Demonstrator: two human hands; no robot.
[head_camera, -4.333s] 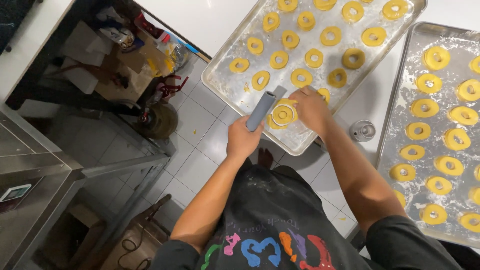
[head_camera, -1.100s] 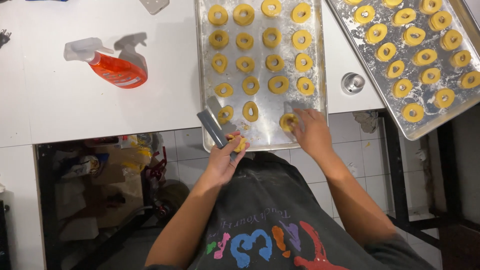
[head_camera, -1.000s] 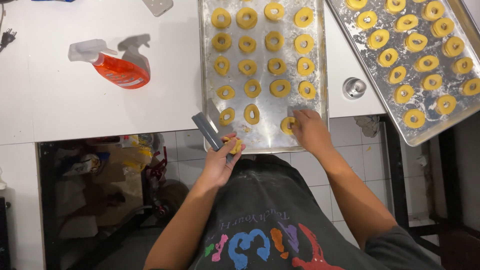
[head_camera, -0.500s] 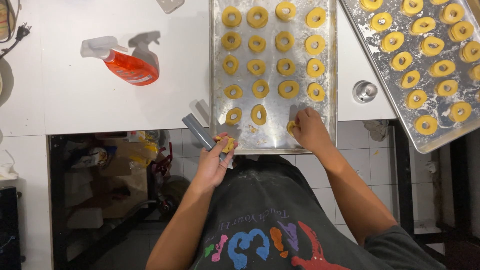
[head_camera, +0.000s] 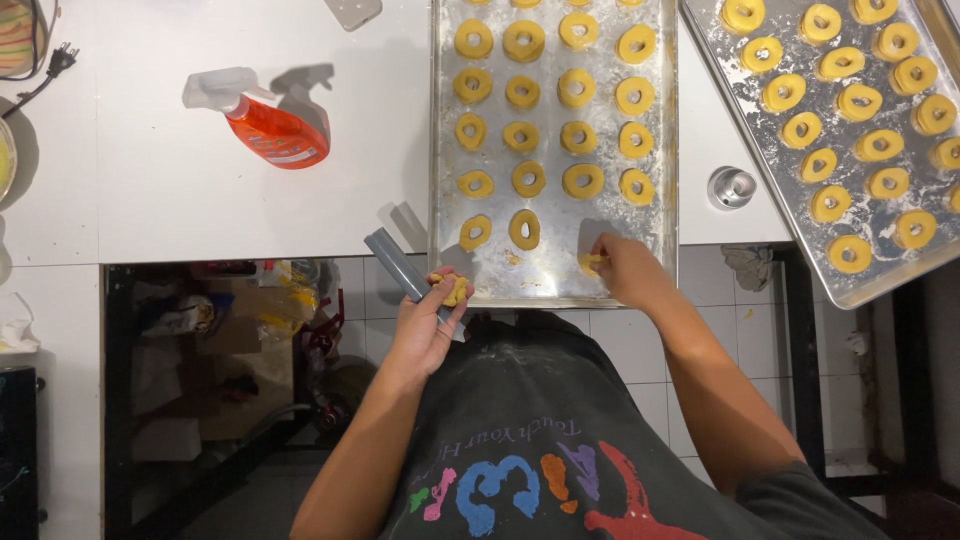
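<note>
A dough ring is being set down on the near baking tray.

At lower centre, the right hand (head_camera: 625, 270) is pinched on a yellow dough piece (head_camera: 592, 263) over the tray (head_camera: 552, 278); the left hand (head_camera: 428, 322) is closed around a grey scraper (head_camera: 398, 265) and a dough lump (head_camera: 455, 290). Placement in the bare bottom row seems called for, judged from the rings (head_camera: 524, 229) beside it.

Your rings (head_camera: 528, 178) are yellow, row on row across a silver-grey tray (head_camera: 445, 240) dusted white. The second tray (head_camera: 760, 170) carries the same yellow on speckled silver. The scraper (head_camera: 400, 268) in your left hand (head_camera: 425, 330) is grey, the lump (head_camera: 455, 290) beside it yellow. The spray bottle (head_camera: 270, 130) is orange with a white head. Your counter (head_camera: 200, 210) is white, and your shirt (head_camera: 560, 450) dark grey with multicoloured letters.
</note>
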